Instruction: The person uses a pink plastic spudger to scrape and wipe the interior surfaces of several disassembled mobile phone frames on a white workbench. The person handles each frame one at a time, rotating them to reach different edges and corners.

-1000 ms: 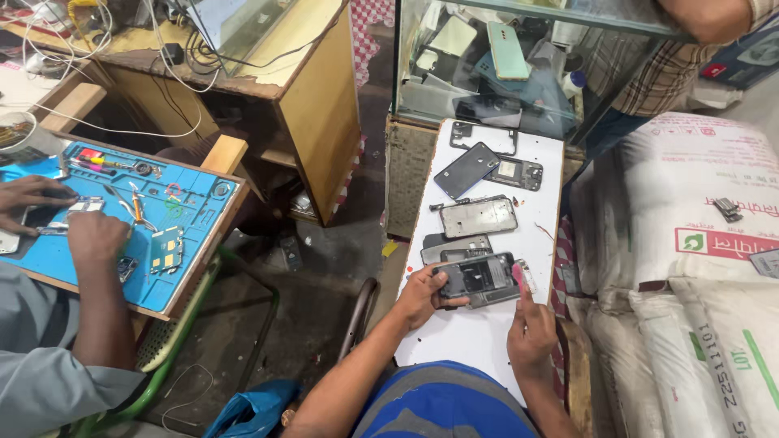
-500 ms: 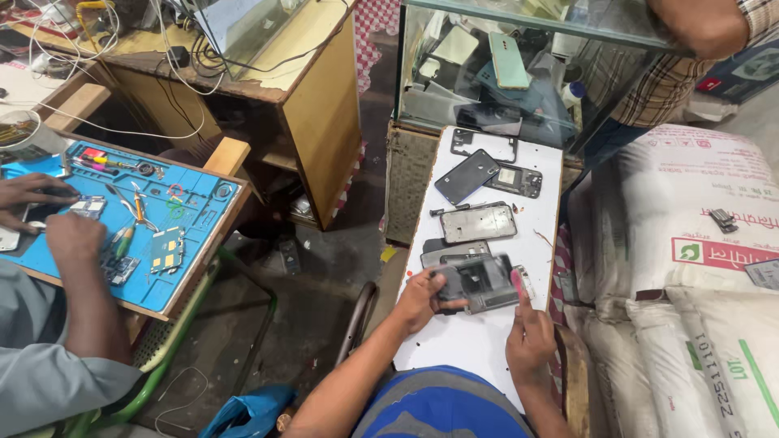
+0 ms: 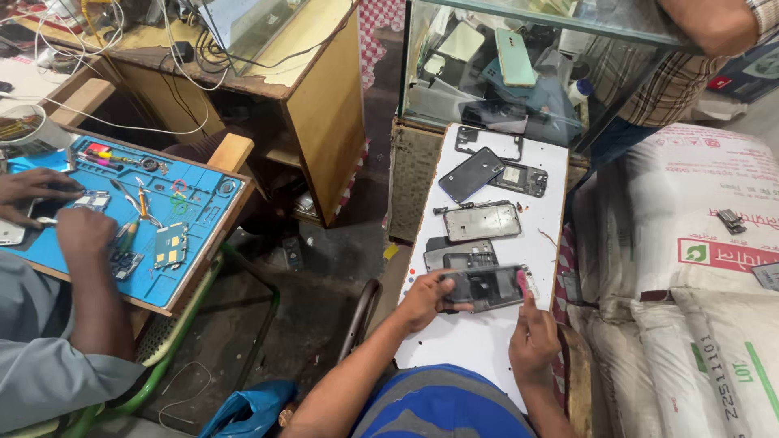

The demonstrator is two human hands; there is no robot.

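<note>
Slip risk: the opened phone body (image 3: pixel 487 288) is gripped only at its left end by the left hand (image 3: pixel 426 298); a loosened grip could let it drop onto the white surface (image 3: pixel 479 341).
Damage risk: the right hand (image 3: pixel 531 337) is pressed with a fingertip at the phone's right end, where a pink part is seen; too much force could bend or tear it.
Mix-up risk: other opened phones (image 3: pixel 481 221) and a dark back cover (image 3: pixel 471 173) are laid just behind; parts could be confused.
Left hand: closed around the phone's edge.
Right hand: loosely curled, nothing gripped, fingertip touching the phone.
Phone look: dark, gutted frame, inner parts exposed, held flat just above the near surface.
</note>
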